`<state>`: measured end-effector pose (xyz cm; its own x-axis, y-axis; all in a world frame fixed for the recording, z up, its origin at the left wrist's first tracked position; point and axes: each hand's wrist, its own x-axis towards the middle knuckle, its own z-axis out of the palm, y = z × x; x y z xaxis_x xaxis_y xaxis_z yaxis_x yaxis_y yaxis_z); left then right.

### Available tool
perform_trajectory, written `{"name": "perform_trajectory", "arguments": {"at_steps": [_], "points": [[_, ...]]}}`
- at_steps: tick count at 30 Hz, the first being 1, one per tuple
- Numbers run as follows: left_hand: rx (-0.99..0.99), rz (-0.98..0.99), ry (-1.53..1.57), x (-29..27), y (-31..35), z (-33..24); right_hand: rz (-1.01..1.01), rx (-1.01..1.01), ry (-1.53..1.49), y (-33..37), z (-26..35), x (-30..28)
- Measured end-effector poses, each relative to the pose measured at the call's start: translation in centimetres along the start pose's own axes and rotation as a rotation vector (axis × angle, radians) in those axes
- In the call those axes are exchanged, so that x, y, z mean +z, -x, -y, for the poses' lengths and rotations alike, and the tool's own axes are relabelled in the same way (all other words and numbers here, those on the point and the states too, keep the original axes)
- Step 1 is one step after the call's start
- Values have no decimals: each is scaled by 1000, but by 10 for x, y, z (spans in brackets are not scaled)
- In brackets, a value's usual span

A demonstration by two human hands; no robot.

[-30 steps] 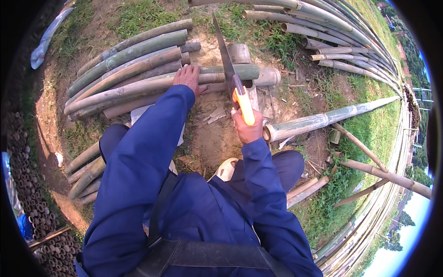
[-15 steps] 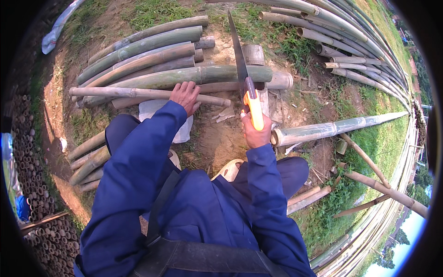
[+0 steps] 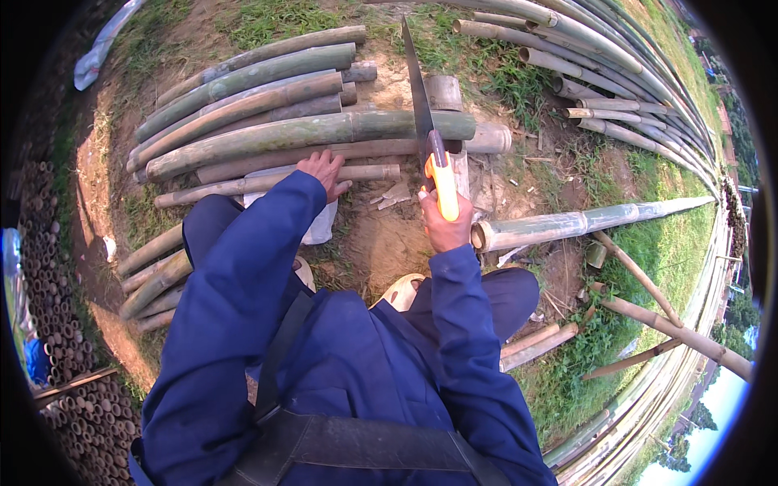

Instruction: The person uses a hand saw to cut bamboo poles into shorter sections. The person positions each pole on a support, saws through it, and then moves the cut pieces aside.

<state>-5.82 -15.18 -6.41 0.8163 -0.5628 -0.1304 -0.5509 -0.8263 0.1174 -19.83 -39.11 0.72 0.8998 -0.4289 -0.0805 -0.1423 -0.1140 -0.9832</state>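
My right hand [image 3: 448, 223] is closed round the yellow-orange handle of a handsaw [image 3: 423, 113]. The dark blade points away from me and stands over the right end of a thick green bamboo length [image 3: 275, 139]. To the left, my left hand [image 3: 324, 172] lies across a thinner bamboo pole [image 3: 369, 172], fingers bent over its far side and thumb on the near side. Its fingertips reach a brownish bamboo piece [image 3: 373, 150] just behind. Under the saw end lie a short bamboo block [image 3: 490, 138] and another stub [image 3: 444, 93].
Several cut bamboo lengths [image 3: 243, 77] lie side by side at the far left. Long poles [image 3: 600, 40] are stacked at the far right. One long pole [image 3: 559, 231] points outward beside my right hand. More short pieces [image 3: 158, 283] lie by my left knee.
The thin pole under my left hand has swung: its left end has come toward me and it lies lower, off the thick lengths. My right hand and the saw stay nearly still.
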Motion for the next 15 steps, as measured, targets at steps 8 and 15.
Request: {"name": "perform_trajectory", "arguments": {"at_steps": [8,15], "points": [[130,-496,278,-32,-77,-31,-1,3,22,4,31,4],[-279,-71,189,-31,-129,-66,-62,-117,155,10,24,11]]}}
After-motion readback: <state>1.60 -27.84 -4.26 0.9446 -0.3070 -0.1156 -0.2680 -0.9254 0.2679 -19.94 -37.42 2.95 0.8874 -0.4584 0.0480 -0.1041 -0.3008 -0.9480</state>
